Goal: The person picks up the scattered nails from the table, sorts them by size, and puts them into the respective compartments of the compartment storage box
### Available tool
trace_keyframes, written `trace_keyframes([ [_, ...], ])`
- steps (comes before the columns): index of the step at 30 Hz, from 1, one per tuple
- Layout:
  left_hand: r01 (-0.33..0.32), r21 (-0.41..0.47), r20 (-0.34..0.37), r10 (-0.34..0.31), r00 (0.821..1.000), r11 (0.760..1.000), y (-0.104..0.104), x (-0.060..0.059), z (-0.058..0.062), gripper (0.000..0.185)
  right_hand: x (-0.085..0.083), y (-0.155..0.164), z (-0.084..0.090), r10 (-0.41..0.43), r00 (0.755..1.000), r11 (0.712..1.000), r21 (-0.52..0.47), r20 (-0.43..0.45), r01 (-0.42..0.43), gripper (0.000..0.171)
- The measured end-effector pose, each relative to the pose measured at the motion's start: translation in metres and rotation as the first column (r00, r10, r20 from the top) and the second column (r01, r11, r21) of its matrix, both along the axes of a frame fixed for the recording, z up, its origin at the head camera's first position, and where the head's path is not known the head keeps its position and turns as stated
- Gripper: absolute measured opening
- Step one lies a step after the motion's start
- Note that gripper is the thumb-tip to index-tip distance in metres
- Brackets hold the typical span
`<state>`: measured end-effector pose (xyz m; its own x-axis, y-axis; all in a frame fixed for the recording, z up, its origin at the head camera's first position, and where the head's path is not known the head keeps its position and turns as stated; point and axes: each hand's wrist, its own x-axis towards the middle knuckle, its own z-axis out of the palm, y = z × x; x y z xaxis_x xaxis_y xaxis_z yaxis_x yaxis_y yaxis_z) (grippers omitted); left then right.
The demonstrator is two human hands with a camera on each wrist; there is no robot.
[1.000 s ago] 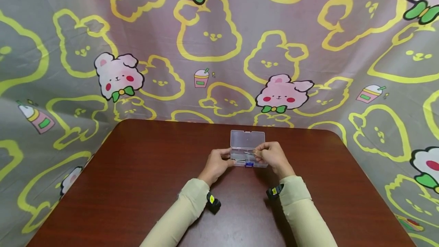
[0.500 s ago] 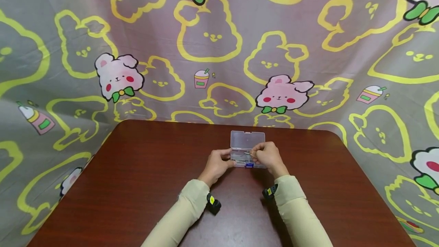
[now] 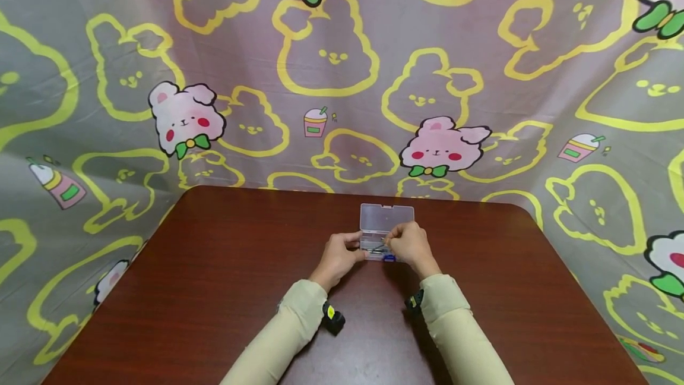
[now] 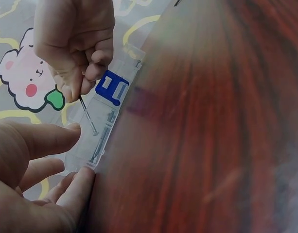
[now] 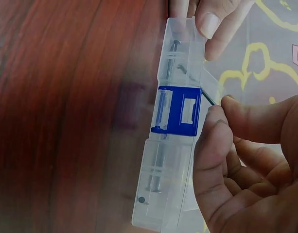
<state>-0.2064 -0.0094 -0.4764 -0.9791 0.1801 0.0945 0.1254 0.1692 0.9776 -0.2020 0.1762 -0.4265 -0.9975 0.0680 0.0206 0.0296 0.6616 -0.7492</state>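
Head: looks down from above, far, whole table [image 3: 214, 290].
Wrists: very near, both share the plastic box [image 4: 107, 121].

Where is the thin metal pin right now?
The thin metal pin is pinched in the right hand, tip angled down into the open clear plastic box at table centre. The left hand holds the box's left end.

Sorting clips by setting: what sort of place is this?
Probably a makeshift recording booth, not a workshop: cartoon cloth hangs behind a bare table, where both hands work at a clear box.
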Motion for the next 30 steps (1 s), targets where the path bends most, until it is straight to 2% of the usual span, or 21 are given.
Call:
trace_keyframes([
  [7, -0.001, -0.003, 0.006, 0.001, 1.0, 1.0, 0.001, 0.001, 0.001, 0.054, -0.003, -0.003, -0.003, 0.027, 0.999, 0.998, 0.064, -0.026, -0.025, 0.009],
  [11, 0.007, -0.011, 0.008, -0.007, 1.0, 1.0, 0.001, 0.001, 0.001, 0.054, -0.002, -0.002, -0.003, 0.019, 0.999, 0.998, 0.064, -0.037, -0.017, 0.01],
  [21, 0.002, -0.007, 0.021, -0.002, 1.0, 1.0, 0.0, 0.001, 0.001, 0.055, 0.006, 0.006, 0.001, 0.006, 1.0, 0.989, -0.146, 0.012, -0.004, 0.008],
  [30, -0.006, -0.021, 0.008, 0.006, 1.0, 1.0, -0.001, 0.002, 0.0, 0.055, 0.018, 0.032, 0.006, 0.027, 0.999, 0.978, -0.208, 0.038, -0.018, 0.01],
])
